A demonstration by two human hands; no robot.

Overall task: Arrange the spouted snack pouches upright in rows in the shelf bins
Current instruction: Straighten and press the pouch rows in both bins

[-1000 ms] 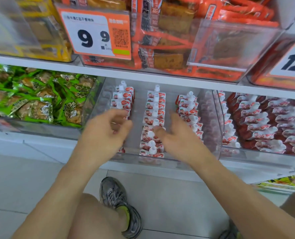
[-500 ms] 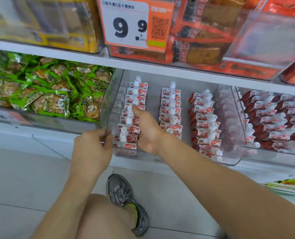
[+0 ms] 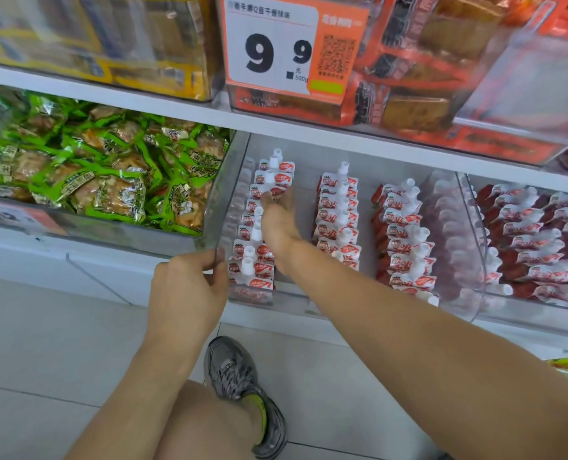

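Head view looks down at a clear shelf bin holding three rows of spouted pouches, most of them standing with their white caps up. Left hand grips the bin's front left corner, fingers curled over the rim and thumb against the wall, apparently steadying it. Right hand reaches deep along the left row, its fingertips pinched narrowly on a pouch near the back; how firm that hold is I cannot tell, since the hand covers it. A second bin to the right holds more pouches, lying looser and more tilted. Green snack packs fill the bin on the left, and a price tag hangs above. Main risk, as I judge it, is the right wrist and forearm, which lie just beside the front pouches of the left row: dragging the arm sideways could knock them over like dominoes. Pulling hard on the corner could also shift the bin and topple the rows.
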